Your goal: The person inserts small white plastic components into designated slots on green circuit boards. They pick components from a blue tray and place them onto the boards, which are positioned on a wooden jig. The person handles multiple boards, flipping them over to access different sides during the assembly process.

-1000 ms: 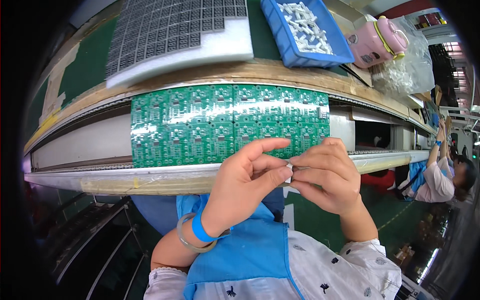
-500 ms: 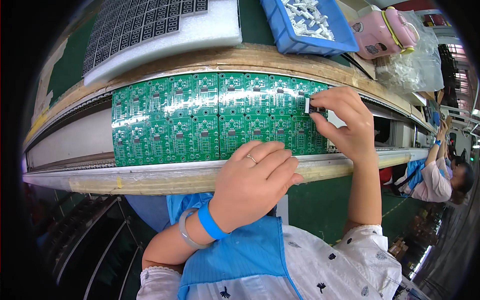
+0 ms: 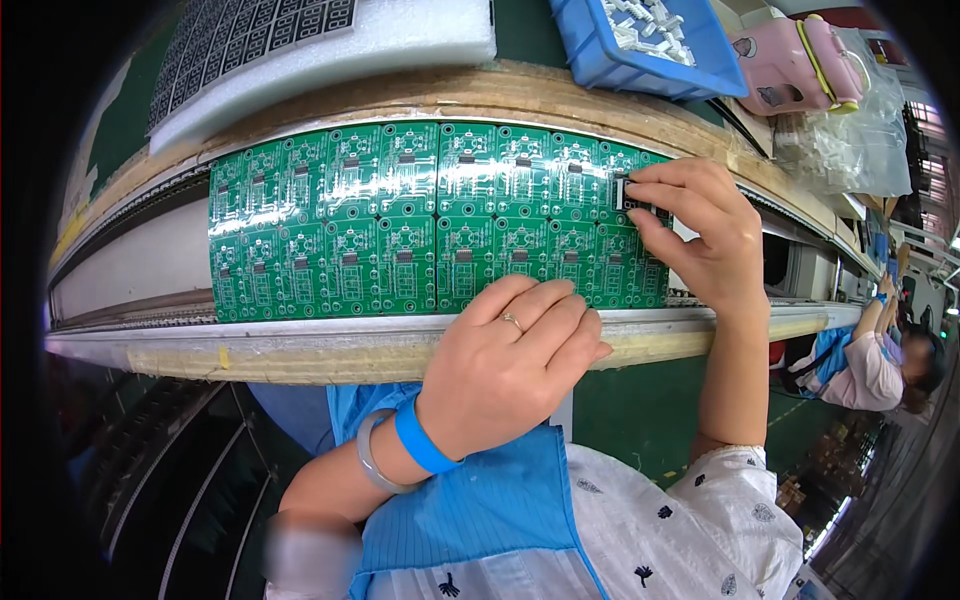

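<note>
Toward the upper right of the frame, the right hand (image 3: 705, 225) pinches a small black display module (image 3: 621, 194) with a white edge between thumb and fingers, at the right end of the green circuit board panel (image 3: 400, 210). The left hand (image 3: 515, 345) lies palm down at lower centre, across the near rail (image 3: 300, 352), fingers loosely curled; I can't tell whether anything is under it.

Beyond the panel, a white foam slab (image 3: 420, 40) bearing rows of dark displays fills the upper left, and a blue bin (image 3: 602, 72) of white connectors (image 3: 650, 35) sits at upper centre-right; the top edge cuts off both. Beside the bin, a pink bottle (image 3: 785, 65) stands against a clear plastic bag (image 3: 840, 150). The right hand covers part of the panel's right end and most of the module. The boards' fine white print is too small to read.
</note>
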Demonstrator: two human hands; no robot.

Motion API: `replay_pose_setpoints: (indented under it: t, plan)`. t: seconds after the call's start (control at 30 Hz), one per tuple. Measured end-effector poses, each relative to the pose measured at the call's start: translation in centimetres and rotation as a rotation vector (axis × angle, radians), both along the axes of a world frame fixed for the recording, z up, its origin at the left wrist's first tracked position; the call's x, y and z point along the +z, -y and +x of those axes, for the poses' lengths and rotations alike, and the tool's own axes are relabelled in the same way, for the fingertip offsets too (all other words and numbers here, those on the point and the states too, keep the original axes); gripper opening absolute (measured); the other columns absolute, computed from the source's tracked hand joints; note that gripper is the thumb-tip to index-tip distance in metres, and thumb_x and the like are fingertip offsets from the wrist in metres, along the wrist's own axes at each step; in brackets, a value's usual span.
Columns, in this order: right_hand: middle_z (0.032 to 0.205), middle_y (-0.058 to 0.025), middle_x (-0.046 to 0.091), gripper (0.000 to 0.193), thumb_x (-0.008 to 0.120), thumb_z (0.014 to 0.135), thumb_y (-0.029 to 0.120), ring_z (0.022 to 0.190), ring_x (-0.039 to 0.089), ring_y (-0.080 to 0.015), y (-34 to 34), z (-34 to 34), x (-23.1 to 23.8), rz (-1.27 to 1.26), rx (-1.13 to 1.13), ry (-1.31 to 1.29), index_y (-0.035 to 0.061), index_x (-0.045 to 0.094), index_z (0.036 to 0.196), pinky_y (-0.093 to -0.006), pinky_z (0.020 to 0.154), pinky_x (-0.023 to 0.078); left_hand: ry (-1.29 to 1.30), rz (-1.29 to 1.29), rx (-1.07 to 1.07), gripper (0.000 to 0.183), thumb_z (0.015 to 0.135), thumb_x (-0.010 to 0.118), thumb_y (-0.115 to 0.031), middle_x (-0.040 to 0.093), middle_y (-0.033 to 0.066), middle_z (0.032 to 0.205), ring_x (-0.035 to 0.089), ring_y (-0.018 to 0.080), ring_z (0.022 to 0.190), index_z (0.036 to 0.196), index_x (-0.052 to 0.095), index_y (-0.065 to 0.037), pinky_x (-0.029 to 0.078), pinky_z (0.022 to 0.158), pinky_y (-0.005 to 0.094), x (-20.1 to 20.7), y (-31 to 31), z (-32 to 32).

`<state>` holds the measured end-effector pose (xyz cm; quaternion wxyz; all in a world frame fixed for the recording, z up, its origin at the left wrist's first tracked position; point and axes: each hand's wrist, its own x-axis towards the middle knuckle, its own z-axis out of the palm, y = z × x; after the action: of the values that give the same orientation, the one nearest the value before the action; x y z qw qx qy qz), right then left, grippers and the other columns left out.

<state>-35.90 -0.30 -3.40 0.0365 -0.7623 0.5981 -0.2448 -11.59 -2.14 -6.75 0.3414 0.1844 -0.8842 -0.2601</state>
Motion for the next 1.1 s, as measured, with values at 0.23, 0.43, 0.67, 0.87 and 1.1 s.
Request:
replay_pose_setpoints:
  t: [0.23,0.43,0.67,0.87,1.1]
  plan:
    - [0.103,-0.0051,0.074,0.024,0.081,0.075,0.004,0.096,0.067,-0.0267,0.0,-0.11,0.0,0.012,0.018,0.016,0.0067,0.076,0.098,-0.0387,0.086,0.052,-0.01,-0.005,0.007,0.023,0.078,0.08,-0.015,0.072,0.0091,0.101,0.069,0.0261,0.1,0.096,0.072,-0.003,0.055,0.085,0.0412,0.05,-0.02,-0.11]
    - [0.102,-0.0059,0.074,0.024,0.081,0.075,0.004,0.095,0.068,-0.0268,0.12,-0.07,-0.06,-0.005,0.029,0.011,0.0056,0.076,0.098,-0.0379,0.084,0.051,-0.013,-0.003,0.017,0.022,0.079,0.079,-0.016,0.072,0.0091,0.1,0.069,0.0257,0.1,0.095,0.071,-0.003,0.056,0.086,0.0411,-0.09,-0.16,-0.11]
    - [0.102,-0.0061,0.074,0.023,0.081,0.074,0.003,0.094,0.068,-0.0268,0.09,0.18,0.38,0.008,0.019,-0.016,0.0052,0.075,0.097,-0.0379,0.084,0.051,-0.006,-0.01,0.009,0.022,0.078,0.079,-0.016,0.072,0.0088,0.1,0.068,0.025,0.1,0.095,0.071,-0.003,0.056,0.086,0.0409,-0.13,0.0,0.03]
    - [0.101,-0.0065,0.075,0.024,0.082,0.074,0.003,0.095,0.068,-0.0269,0.06,0.29,0.36,0.002,0.016,-0.026,0.0051,0.075,0.096,-0.0384,0.085,0.052,-0.003,-0.016,0.016,0.023,0.078,0.079,-0.017,0.071,0.009,0.1,0.068,0.0246,0.1,0.094,0.071,-0.003,0.056,0.086,0.0409,-0.17,-0.11,0.06]
    - [0.101,-0.0066,0.075,0.023,0.082,0.074,0.004,0.094,0.069,-0.0268,0.13,0.39,0.4,0.012,0.013,-0.031,0.0053,0.075,0.096,-0.0383,0.086,0.052,-0.013,-0.029,0.019,0.023,0.076,0.078,-0.017,0.07,0.0095,0.098,0.069,0.0248,0.099,0.093,0.07,-0.002,0.057,0.085,0.0401,-0.24,-0.07,0.01]
